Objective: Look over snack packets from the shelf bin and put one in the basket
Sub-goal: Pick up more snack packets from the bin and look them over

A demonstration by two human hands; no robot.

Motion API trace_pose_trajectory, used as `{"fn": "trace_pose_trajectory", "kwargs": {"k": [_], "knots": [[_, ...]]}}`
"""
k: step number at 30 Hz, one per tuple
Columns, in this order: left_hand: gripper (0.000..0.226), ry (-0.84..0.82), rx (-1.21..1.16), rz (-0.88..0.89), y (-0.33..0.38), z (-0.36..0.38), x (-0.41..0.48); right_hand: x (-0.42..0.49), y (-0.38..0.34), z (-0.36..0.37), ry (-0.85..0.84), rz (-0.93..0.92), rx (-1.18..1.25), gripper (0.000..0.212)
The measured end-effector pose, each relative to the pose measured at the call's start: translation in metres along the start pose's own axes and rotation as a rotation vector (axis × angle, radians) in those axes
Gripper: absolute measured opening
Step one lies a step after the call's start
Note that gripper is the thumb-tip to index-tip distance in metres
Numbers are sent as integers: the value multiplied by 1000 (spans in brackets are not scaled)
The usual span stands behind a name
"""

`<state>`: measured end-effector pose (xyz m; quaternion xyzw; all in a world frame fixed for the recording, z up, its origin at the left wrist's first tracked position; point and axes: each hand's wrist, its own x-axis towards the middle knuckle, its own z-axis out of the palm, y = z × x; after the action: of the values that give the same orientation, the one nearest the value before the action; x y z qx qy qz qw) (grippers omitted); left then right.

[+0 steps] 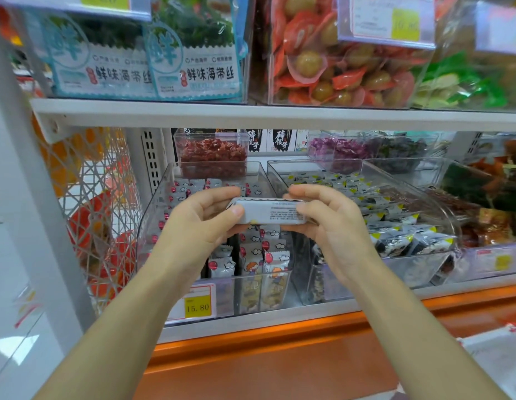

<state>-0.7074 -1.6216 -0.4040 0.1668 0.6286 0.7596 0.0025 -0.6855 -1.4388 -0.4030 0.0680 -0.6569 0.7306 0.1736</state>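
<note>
A small white snack packet [269, 212] with fine printed text on its back is held level between both hands, above a clear shelf bin [153, 215]. My left hand [199, 223] pinches its left end with thumb and fingers. My right hand [328, 223] pinches its right end the same way. The bin below holds several white packets with red dots and cartoon clouds [253, 255]. No basket is in view.
A second clear bin [441, 203] to the right holds black-and-white packets with yellow corners. Small tubs of red and purple snacks stand behind. The white upper shelf [251, 114] carries seaweed packs and orange-wrapped eggs. A yellow price tag [197, 306] reads 15.80. An orange ledge runs below.
</note>
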Motion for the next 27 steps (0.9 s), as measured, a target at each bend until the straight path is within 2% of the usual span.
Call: {"fn": "trace_pose_trajectory", "kwargs": {"k": [3, 8, 11, 15, 17, 23, 27], "knots": [[28, -33, 17, 23, 1, -2, -1, 0, 0, -2, -2, -13, -80, 15], [34, -90, 94, 55, 3, -2, -3, 0, 0, -3, 89, -77, -183, 16], [30, -80, 182, 59, 4, 1, -5, 0, 1, -2, 149, -129, -271, 21], [10, 11, 327, 66, 2, 5, -5, -2, 2, 1, 113, -151, -357, 21], [3, 48, 322, 46, 2, 6, -3, -2, 2, 2, 85, -144, -376, 21], [19, 106, 316, 40, 9, 0, -3, -3, 1, 3, 21, -141, -365, 16], [21, 109, 276, 49, 12, 0, -5, -4, 1, 2, 6, -132, -345, 16]]}}
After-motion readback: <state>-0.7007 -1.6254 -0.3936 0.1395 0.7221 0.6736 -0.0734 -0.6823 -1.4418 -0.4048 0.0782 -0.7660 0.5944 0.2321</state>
